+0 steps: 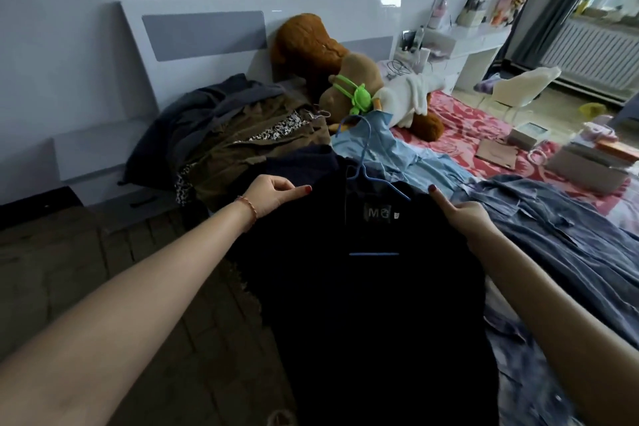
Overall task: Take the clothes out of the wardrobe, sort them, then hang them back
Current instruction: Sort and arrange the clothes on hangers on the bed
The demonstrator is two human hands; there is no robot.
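Lots of dark blues here

Navy top (363, 287) on a blue hanger (373, 183), light blue shirt (390, 149), faded denim-blue shirt (553, 235), olive coat (249, 149) with leopard-print lining, red-and-pink patterned sheet (466, 117), brown teddy (311, 41), green frog toy (359, 100).

Both bare forearms reach forward from the lower corners of the view, converging slightly. The left hand (273, 195) has its fingers curled under and its thumb pointing right, its red-painted tip pinching dark fabric. A thin beaded band circles the wrist just behind it. The right hand (463, 214) is turned palm-inward, fingers folded, 1 finger extended up and to the left with a red nail, gripping the same fabric.
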